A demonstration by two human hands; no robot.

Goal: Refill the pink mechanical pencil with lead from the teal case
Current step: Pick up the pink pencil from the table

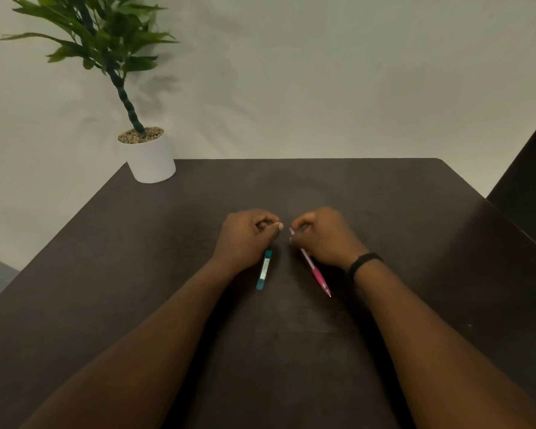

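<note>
At a dark table (384, 212), the right hand (325, 238) gripped the pink mechanical pencil (314, 269), fingers curled tight around it. The left hand (248, 238) was pinched closed; its contents were unclear. The teal case (264, 270) lay on the table between the hands, just beside the left wrist.

The table (291, 187) is dark, matt wood-look board. The pink mechanical pencil (317, 277) looks like glossy translucent plastic, the teal case (264, 270) smooth plastic (paper-like label). At 10 o'clock, a smooth white pot (151, 162).
</note>
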